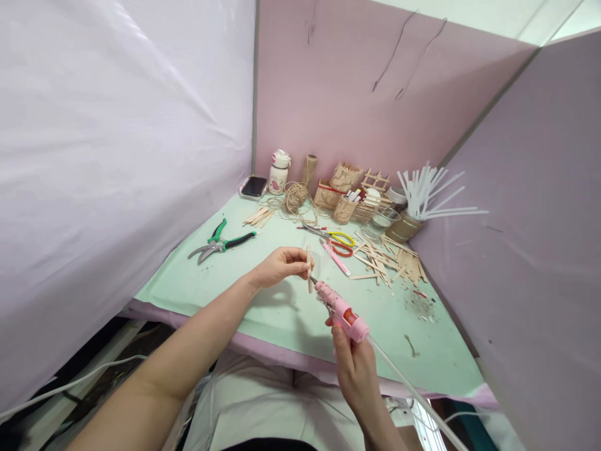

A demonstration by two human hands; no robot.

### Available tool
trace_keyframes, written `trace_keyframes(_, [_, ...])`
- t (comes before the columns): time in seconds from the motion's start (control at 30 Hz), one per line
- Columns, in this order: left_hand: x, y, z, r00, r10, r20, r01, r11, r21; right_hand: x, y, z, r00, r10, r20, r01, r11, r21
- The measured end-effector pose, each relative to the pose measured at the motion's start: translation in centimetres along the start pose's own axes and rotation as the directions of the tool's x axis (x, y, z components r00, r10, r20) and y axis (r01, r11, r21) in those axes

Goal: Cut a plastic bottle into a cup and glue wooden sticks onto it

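Note:
My left hand [280,265] pinches a wooden craft stick [308,269] and holds it upright above the pale green table [197,282]. My right hand [352,360] grips a pink glue gun [342,310], whose nozzle points up-left and touches the lower part of the stick. A white glue stick and cord trail from the gun's back toward the lower right.
Green-handled pliers [220,241] lie at the left. Scissors [335,241] and a heap of loose wooden sticks [389,260] lie at the right. Twine [295,195], a phone [253,186], small stick-built boxes and a jar of white glue sticks [422,194] stand along the back wall.

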State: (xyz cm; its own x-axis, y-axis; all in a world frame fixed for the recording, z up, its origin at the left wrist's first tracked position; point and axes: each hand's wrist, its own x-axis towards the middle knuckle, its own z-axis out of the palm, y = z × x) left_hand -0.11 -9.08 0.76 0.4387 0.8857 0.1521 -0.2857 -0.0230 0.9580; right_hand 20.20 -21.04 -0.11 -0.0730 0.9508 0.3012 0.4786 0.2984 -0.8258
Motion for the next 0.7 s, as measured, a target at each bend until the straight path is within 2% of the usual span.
trace_keyframes(0.27, [-0.05, 0.01, 0.06, 1.000, -0.006, 0.002, 0.006, 1.000, -0.013, -0.41, 0.62, 0.04, 1.000, 0.019, 0.000, -0.019, 1.000, -0.019])
trace_keyframes(0.7, [0.00, -0.34, -0.20, 0.999, -0.024, 0.025, 0.024, 1.000, 0.002, -0.32, 0.30, -0.01, 1.000, -0.003, 0.003, 0.003, 1.000, 0.008])
